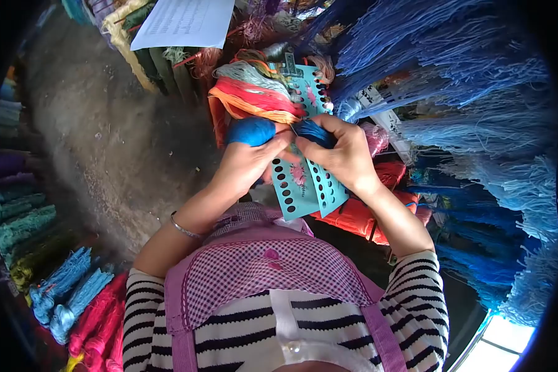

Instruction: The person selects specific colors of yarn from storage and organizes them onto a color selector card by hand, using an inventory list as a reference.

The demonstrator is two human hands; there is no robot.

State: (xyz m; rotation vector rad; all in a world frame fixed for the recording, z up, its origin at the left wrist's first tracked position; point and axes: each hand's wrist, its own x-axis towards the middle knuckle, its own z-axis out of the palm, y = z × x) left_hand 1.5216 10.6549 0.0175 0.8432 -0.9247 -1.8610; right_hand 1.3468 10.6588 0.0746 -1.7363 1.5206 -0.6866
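A skein of blue thread runs between my two hands, over a teal card with punched holes. My left hand is closed around the skein, whose rounded end bulges out on the left. Fingers of my right hand pinch the darker blue part on the right, close to my left fingertips. Just beyond my hands lies a bundle of orange, red and pale grey thread. The card carries a pink flower print and rows of holes along its edges. My fingertips partly hide where the thread is gripped.
Long hanks of blue thread hang along the right side. A printed white sheet lies at the top. Red bundles sit beneath the card. Pale blue and crimson hanks are at lower left, beside a grey floor.
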